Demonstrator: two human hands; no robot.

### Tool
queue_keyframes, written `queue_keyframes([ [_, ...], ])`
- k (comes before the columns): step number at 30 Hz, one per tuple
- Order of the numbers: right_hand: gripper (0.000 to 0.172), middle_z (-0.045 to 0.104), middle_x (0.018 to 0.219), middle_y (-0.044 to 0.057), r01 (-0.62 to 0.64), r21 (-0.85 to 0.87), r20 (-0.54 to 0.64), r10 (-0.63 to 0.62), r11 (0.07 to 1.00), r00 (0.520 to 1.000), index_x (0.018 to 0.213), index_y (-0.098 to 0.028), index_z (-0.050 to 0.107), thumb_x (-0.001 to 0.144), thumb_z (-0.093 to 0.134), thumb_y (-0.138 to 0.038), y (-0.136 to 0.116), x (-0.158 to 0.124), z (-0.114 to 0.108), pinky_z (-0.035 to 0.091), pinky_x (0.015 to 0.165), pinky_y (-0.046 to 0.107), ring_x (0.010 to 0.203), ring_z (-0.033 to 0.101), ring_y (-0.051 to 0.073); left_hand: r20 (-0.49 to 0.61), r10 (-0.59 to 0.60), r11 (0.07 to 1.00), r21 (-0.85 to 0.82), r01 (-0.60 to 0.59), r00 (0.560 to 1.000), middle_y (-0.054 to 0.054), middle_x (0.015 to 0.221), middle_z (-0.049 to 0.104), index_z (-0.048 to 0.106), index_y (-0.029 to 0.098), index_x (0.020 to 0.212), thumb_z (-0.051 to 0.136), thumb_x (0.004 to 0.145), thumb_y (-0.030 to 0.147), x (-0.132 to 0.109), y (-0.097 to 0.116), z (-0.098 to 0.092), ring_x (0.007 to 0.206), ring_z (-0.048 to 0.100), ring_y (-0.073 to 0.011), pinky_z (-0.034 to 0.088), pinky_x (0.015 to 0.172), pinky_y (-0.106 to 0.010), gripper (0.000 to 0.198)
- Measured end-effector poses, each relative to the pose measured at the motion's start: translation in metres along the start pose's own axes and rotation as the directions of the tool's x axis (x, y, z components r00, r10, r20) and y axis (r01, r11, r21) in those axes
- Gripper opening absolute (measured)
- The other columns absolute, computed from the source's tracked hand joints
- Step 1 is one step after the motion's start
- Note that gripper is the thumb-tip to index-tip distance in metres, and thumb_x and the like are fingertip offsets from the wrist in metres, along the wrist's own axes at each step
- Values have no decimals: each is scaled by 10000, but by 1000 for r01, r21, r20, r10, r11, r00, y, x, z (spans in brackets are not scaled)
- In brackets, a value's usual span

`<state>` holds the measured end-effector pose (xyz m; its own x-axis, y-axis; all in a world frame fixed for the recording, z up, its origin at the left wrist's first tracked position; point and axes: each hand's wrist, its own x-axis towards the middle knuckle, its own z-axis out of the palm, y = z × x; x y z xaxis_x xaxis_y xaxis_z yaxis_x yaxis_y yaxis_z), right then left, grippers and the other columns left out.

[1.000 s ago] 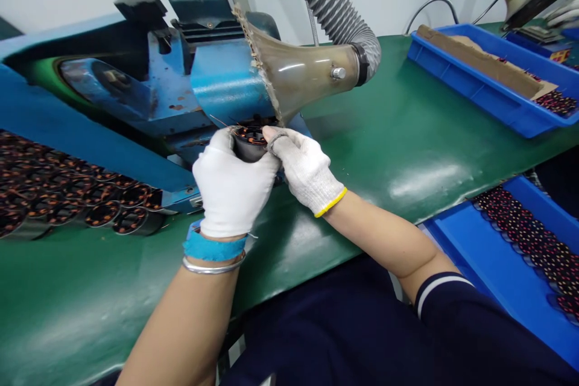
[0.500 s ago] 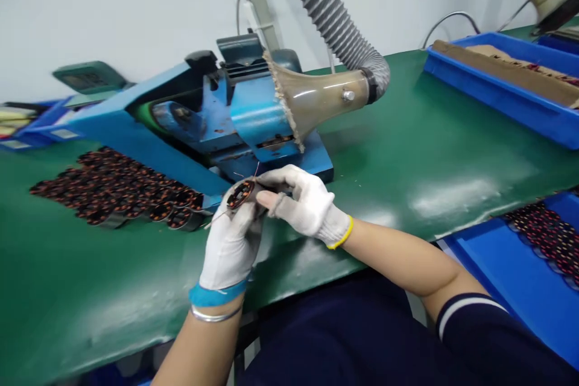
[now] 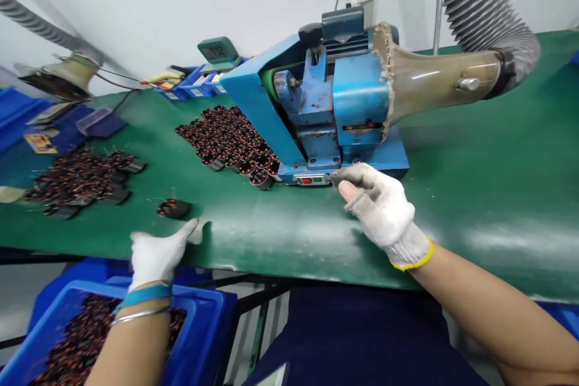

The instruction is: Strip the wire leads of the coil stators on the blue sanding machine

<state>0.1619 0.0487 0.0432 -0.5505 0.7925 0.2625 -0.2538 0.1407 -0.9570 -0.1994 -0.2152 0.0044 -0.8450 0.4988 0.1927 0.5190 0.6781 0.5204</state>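
Observation:
My left hand [image 3: 158,253], in a white glove with a blue band at the wrist, is at the front left of the green table. Its thumb is stretched out and its other fingers are partly hidden. Just beyond it a motor stator [image 3: 175,208], a dark ring with copper windings and thin wire ends, lies on its side, apart from the thumb. My right hand [image 3: 377,202], in a white glove with a bare thumb tip, hovers before the blue belt machine [image 3: 362,87]. Its fingers are loosely bent, thumb and forefinger apart, with nothing visible between them.
Stators stand in rows [image 3: 230,139] left of the machine; a looser heap [image 3: 75,184] lies farther left. A blue bin [image 3: 203,325] of stators is below the table edge. A grey hose [image 3: 493,12] joins the machine's funnel. Red and green switches [image 3: 312,180] face front.
The view has swung left. Both hands were on one stator; they are now apart, my left hand far to the left beside a lying stator, my right hand near the machine's front.

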Motion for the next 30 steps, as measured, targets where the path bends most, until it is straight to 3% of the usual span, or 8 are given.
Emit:
queue_keyframes([
  [3,247,880,989,83,7,-56,-1,-7,998,1000,1053,-274,941,1016,963,-518,6,1,1,705,756,425,851,807,269,22,-84,996,10,84,996,-159,1116,909,723,321,1098,888,687,827,13,12,21,1374,856,-657,654,1257,-929,672],
  [6,251,871,964,85,8,-87,-20,-9,996,1000,1047,-272,943,992,984,-513,17,4,0,683,712,418,809,788,268,120,-24,999,-38,29,992,-187,1467,921,830,275,1192,997,585,692,20,38,67,1572,812,-537,615,1442,-655,755],
  [11,254,879,977,91,-6,-140,-30,2,990,1000,1037,-262,936,964,990,-500,25,9,-6,701,755,444,820,792,276,124,-23,994,-106,36,992,-224,1498,891,872,234,1285,1010,639,682,45,78,117,1540,827,-504,629,1422,-605,799],
  [15,209,849,903,66,22,-180,19,-19,983,1000,1047,-257,918,1001,952,-458,23,9,-9,741,924,509,878,835,302,89,-51,983,-170,66,995,-194,1333,914,815,254,1185,1002,656,607,38,90,110,1434,869,-498,685,1350,-641,663],
  [21,306,928,1247,128,4,-269,213,56,963,975,1232,-249,955,975,1005,-407,21,-1,0,775,1118,545,1151,908,348,44,-16,945,-327,30,999,-139,1289,944,739,278,1297,979,732,645,-35,110,84,1204,940,-402,810,1105,-560,715],
  [25,817,844,1676,181,-86,-270,268,160,959,950,1631,-266,861,860,1112,-368,20,-4,7,798,1204,562,1290,928,367,42,156,840,-532,-111,987,-99,1379,958,841,315,1405,1041,761,605,-71,163,93,1252,944,-381,809,1151,-545,735],
  [28,900,816,1769,192,-142,-182,245,185,973,952,1606,-241,866,770,1185,-336,20,5,4,766,1322,552,1547,865,431,99,192,780,-619,-91,977,-101,1325,971,895,300,1359,1053,744,583,-78,210,110,1193,952,-370,826,1079,-520,696],
  [30,848,831,1745,175,-211,-122,106,224,970,969,1553,-235,884,776,1203,-355,19,15,-2,750,1357,535,1574,856,428,85,233,732,-671,-117,969,-124,1332,974,910,273,1366,1035,722,562,-78,234,120,1177,954,-371,835,1042,-515,718],
])
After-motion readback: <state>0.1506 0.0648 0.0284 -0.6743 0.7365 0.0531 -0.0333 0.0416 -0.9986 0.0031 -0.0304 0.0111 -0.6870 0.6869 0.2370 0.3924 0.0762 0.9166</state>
